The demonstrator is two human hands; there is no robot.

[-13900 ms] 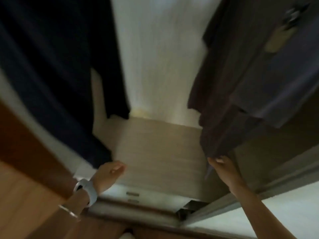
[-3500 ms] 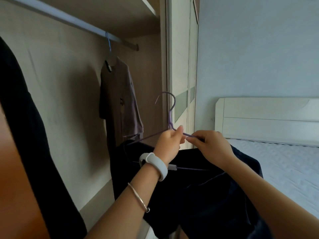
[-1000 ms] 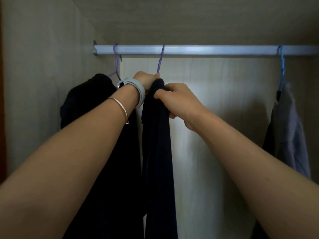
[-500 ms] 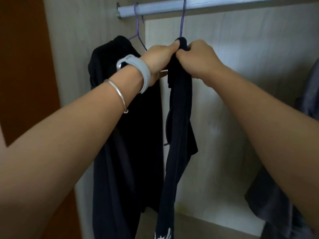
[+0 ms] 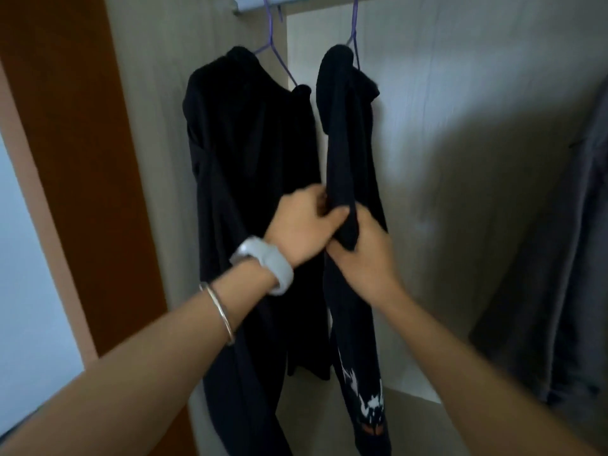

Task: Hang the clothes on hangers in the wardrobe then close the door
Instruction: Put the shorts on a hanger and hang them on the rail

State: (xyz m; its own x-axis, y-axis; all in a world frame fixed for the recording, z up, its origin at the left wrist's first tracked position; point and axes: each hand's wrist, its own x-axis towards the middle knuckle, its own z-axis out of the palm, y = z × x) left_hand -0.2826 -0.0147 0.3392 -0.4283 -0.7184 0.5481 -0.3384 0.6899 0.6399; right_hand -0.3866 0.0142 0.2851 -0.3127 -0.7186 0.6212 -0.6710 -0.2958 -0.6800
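A: Your hands are together at the middle of the dark shirt (image 5: 345, 143). Your left hand (image 5: 302, 225) has its thumb and fingers curled onto a bunched fold of the cloth. Your right hand (image 5: 365, 255) grips the same fold from just below, and the two hands touch.

B: Agreed. That shirt hangs inside the wardrobe on a purple hanger (image 5: 354, 31), whose hook runs up out of the top of the view. The rail (image 5: 250, 1) shows only at its left end, so I cannot tell for sure that this hook sits on it. The shirt hangs narrow and bunched against the pale back panel (image 5: 460, 93), with a white print (image 5: 365, 396) near its hem.

A: Just to its left you have a black garment (image 5: 250, 143) on a second purple hanger (image 5: 273, 44), hooked over the rail close to the wardrobe's side wall (image 5: 158, 159). The two garments hang just beside each other, and lower down they overlap in the view behind your left hand.

B: At your far right a grey garment (image 5: 575, 258) hangs well apart from both, cut off by the edge. On your left wrist sits a pale wristband (image 5: 266, 261), with a thin metal bangle (image 5: 220, 311) farther up the forearm. A brown panel (image 5: 65, 126) stands beside the side wall at your left.
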